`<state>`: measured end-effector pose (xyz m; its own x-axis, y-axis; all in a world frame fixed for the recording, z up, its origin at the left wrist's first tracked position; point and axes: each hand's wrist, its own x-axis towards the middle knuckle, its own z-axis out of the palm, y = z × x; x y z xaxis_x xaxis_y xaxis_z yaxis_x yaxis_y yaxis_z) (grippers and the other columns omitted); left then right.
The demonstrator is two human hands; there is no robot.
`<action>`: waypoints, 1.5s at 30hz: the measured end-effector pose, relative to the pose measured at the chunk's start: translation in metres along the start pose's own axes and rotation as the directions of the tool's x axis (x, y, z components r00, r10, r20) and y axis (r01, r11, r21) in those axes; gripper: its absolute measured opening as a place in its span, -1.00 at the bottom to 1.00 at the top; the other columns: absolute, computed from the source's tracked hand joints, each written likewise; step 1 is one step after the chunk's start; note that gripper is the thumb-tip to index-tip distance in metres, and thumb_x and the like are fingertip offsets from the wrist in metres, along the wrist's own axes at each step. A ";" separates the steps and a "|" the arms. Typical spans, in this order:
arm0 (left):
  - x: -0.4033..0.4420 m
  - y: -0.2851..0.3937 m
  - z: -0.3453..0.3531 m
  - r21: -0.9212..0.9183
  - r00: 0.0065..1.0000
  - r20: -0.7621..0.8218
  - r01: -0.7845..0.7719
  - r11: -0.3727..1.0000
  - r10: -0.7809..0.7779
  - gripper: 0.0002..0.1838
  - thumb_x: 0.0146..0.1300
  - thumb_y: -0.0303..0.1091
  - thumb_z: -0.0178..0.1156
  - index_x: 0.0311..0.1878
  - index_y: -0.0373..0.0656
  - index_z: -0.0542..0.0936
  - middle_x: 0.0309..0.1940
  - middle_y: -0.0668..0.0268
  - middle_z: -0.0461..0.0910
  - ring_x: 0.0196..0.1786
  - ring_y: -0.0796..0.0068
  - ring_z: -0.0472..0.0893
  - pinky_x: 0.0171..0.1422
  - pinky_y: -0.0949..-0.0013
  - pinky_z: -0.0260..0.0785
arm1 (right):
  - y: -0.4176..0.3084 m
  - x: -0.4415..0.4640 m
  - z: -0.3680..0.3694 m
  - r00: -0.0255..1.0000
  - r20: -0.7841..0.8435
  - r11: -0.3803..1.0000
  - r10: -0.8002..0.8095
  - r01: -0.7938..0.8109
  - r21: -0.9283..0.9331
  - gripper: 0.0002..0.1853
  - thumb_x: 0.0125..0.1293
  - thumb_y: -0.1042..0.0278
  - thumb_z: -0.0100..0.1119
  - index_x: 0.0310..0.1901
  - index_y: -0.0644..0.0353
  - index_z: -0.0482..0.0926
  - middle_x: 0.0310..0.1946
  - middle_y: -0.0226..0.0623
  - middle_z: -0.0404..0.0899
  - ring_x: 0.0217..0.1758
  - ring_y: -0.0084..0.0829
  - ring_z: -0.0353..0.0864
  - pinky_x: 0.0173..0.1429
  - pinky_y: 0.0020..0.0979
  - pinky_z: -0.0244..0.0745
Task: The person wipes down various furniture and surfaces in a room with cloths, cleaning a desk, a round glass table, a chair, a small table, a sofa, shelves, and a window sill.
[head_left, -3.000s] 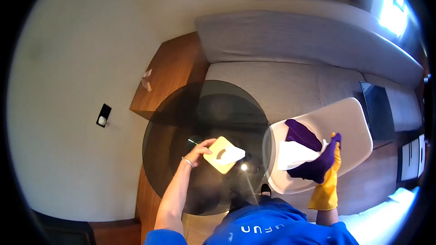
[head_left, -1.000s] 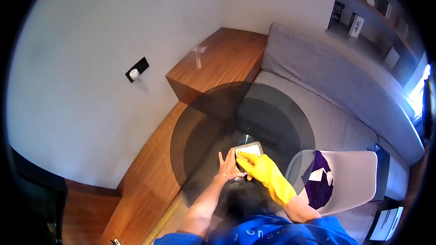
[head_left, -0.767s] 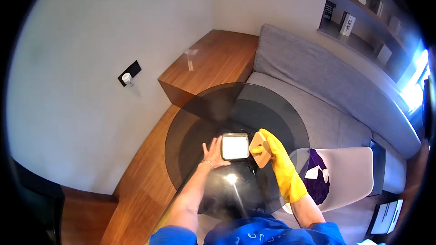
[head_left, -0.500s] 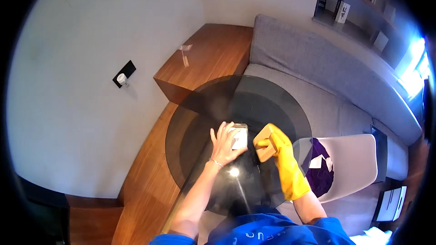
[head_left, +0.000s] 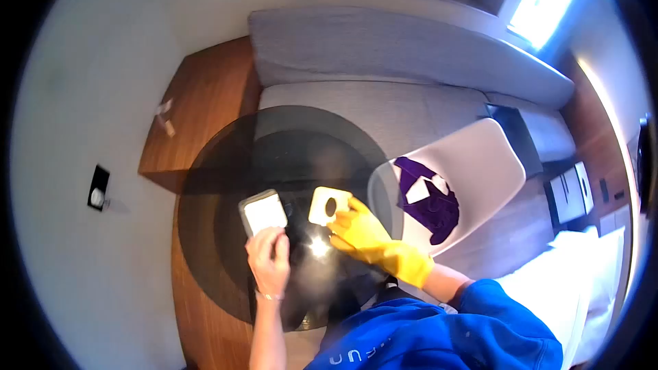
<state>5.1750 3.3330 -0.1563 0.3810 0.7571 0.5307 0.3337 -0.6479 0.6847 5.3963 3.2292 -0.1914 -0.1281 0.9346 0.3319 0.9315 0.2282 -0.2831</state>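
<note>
Left hand [head_left: 269,260]: has come off the white top of the box [head_left: 245,216] since half a second ago and now sits at its near edge, fingers bent and close together, touching there; whether they grip cannot be told.
Right hand [head_left: 363,229]: wears one smooth yellow rubber glove [head_left: 406,260], fingers closed on the near corner of the lid [head_left: 319,207].
Counter [head_left: 301,154]: one round sheet of dark, see-through glass.
Box: one, square with rounded corners and a greyish wall, filled with flat white paper [head_left: 266,211]; just left of the counter's middle.
Lid: one, pale, flat, round-cornered, with one dark oval hole; over the counter, right of its middle.
Chair [head_left: 480,157]: one, smooth white shell, at the counter's right edge; one crumpled purple cloth [head_left: 433,216] in it, two white patches showing.
Sofa [head_left: 356,99]: grey woven fabric, behind the counter.
</note>
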 end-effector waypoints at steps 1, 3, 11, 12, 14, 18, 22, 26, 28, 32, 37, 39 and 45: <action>-0.005 0.028 0.011 -0.086 0.999 0.043 -0.010 0.996 0.014 -0.87 0.19 -0.55 0.24 -0.19 -0.24 0.66 -0.21 0.17 0.69 -0.09 0.21 0.66 0.08 0.26 0.47 | -0.003 -0.018 -0.014 0.998 -0.044 0.984 0.036 -0.028 0.177 -0.70 0.24 0.22 0.23 -0.06 0.19 0.65 -0.21 -0.14 0.65 -0.03 -0.11 0.61 0.29 0.00 0.38; -0.029 0.069 0.053 -0.214 0.976 0.148 -0.126 0.969 0.160 -0.88 0.18 -0.56 0.25 -0.22 -0.18 0.67 -0.24 0.18 0.69 -0.16 0.19 0.67 -0.04 0.25 0.52 | 0.011 -0.082 -0.014 0.914 0.278 0.859 0.295 -0.381 0.342 -0.72 0.27 0.31 0.24 -0.04 0.24 0.64 -0.19 -0.08 0.65 -0.09 -0.06 0.64 0.18 -0.18 0.51; -0.144 0.118 0.279 -0.164 0.557 0.825 0.391 0.906 -0.091 -0.59 0.24 -0.23 0.33 0.14 -0.07 0.59 0.05 0.14 0.61 -0.03 0.12 0.67 0.11 0.23 0.53 | 0.079 -0.321 -0.074 0.075 0.148 -0.012 0.986 -0.859 0.512 -0.56 0.39 0.27 0.20 0.25 0.23 0.50 0.13 -0.17 0.61 0.18 -0.42 0.60 0.29 -0.43 0.43; -0.172 0.099 0.327 -0.185 0.562 0.809 0.519 0.834 -0.170 -0.53 0.22 -0.19 0.35 0.19 -0.03 0.57 0.09 0.18 0.59 -0.06 0.19 0.68 0.06 0.24 0.55 | 0.098 -0.333 -0.079 0.034 0.163 -0.069 0.986 -0.806 0.588 -0.49 0.37 0.27 0.22 0.31 0.23 0.44 0.19 -0.20 0.58 0.24 -0.41 0.56 0.34 -0.44 0.39; -0.182 0.084 0.395 -0.083 0.532 0.781 0.608 0.790 -0.328 -0.54 0.21 -0.18 0.34 0.18 -0.03 0.58 0.04 0.18 0.61 -0.15 0.31 0.67 -0.02 0.28 0.55 | 0.156 -0.348 -0.082 0.102 0.154 0.008 0.983 -0.855 0.519 -0.44 0.35 0.26 0.24 0.35 0.17 0.41 0.25 -0.12 0.52 0.29 -0.34 0.54 0.37 -0.41 0.37; -0.194 0.066 0.505 0.086 0.457 0.760 0.633 0.769 -0.461 -0.57 0.19 -0.21 0.35 0.14 -0.03 0.61 0.03 0.10 0.60 -0.11 0.22 0.66 0.05 0.27 0.52 | 0.275 -0.314 -0.052 0.241 0.224 0.085 0.944 -0.836 0.543 -0.33 0.29 0.25 0.31 0.42 0.07 0.33 0.27 -0.12 0.48 0.27 -0.25 0.56 0.31 -0.30 0.44; -0.198 0.082 0.573 0.030 0.639 0.626 0.553 0.833 -0.447 -0.51 0.17 -0.28 0.37 0.18 -0.10 0.55 0.08 0.03 0.52 0.08 0.08 0.55 0.19 0.21 0.45 | 0.389 -0.314 0.037 0.373 0.002 0.366 0.928 -0.911 0.188 -0.40 0.25 0.23 0.31 0.35 -0.02 0.43 0.14 -0.10 0.58 0.05 -0.18 0.62 0.15 -0.33 0.52; -0.166 0.050 0.593 0.152 0.669 0.518 0.542 0.827 -0.533 -0.34 0.17 -0.30 0.38 0.33 -0.14 0.38 0.21 -0.07 0.37 0.27 -0.12 0.39 0.36 0.10 0.33 | 0.469 -0.340 0.079 0.295 0.340 0.298 0.893 -0.954 0.044 -0.72 0.31 0.21 0.21 -0.01 0.13 0.65 -0.08 -0.02 0.66 0.00 -0.02 0.65 0.06 -0.15 0.56; -0.155 0.024 0.606 0.320 0.702 0.491 0.406 0.856 -0.516 -0.31 0.14 -0.20 0.41 0.33 -0.11 0.39 0.30 -0.04 0.31 0.26 -0.11 0.41 0.36 0.06 0.33 | 0.450 -0.324 0.055 0.291 0.313 0.245 0.904 -0.953 0.179 -0.71 0.41 0.15 0.10 -0.08 0.17 0.67 -0.13 0.06 0.66 0.00 0.07 0.65 0.01 -0.09 0.55; -0.140 -0.002 0.630 0.467 0.699 0.511 0.263 0.845 -0.500 -0.56 0.17 -0.17 0.36 0.13 -0.02 0.59 0.29 0.10 0.41 0.24 -0.02 0.45 0.29 0.02 0.33 | 0.351 -0.337 0.042 0.404 0.187 0.265 0.895 -0.821 0.505 -0.77 0.39 0.21 0.24 0.01 0.05 0.61 -0.14 -0.18 0.68 -0.10 -0.16 0.68 0.02 -0.26 0.53; -0.181 -0.019 0.575 0.003 0.760 0.477 0.501 0.865 -0.441 -0.79 0.31 -0.23 0.22 -0.20 -0.17 0.67 0.00 0.19 0.65 0.08 0.15 0.58 0.19 0.18 0.39 | 0.245 -0.358 0.077 0.617 0.743 0.313 -0.262 -0.674 0.670 -0.74 0.29 0.43 0.26 0.00 0.22 0.61 -0.03 -0.07 0.64 -0.03 -0.15 0.64 0.08 -0.32 0.53; -0.202 0.007 0.516 0.063 0.395 0.488 0.873 0.483 -0.778 -0.79 0.36 -0.25 0.21 -0.05 -0.12 0.63 -0.01 0.24 0.67 0.03 0.30 0.62 0.15 0.26 0.43 | 0.203 -0.368 0.090 0.706 0.562 0.279 -0.430 -0.488 0.827 -0.61 0.30 0.30 0.28 0.12 0.23 0.56 -0.01 -0.03 0.64 -0.01 -0.16 0.65 0.08 -0.32 0.54; -0.238 0.037 0.416 -0.019 0.304 0.446 0.944 0.330 -0.842 -0.35 0.27 -0.10 0.38 0.33 -0.20 0.42 0.12 0.18 0.53 -0.02 0.41 0.56 0.12 0.31 0.45 | 0.184 -0.334 0.087 0.672 0.673 0.324 -0.308 -0.592 0.738 -0.48 0.17 0.19 0.41 0.14 0.23 0.58 0.04 0.00 0.62 0.09 -0.12 0.62 0.14 -0.27 0.53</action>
<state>5.4552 3.0940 -0.4654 0.2189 0.7382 -0.6381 0.4536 0.5020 0.7363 5.5812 2.9832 -0.4328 -0.6019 0.7417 -0.2959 0.1263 -0.2774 -0.9524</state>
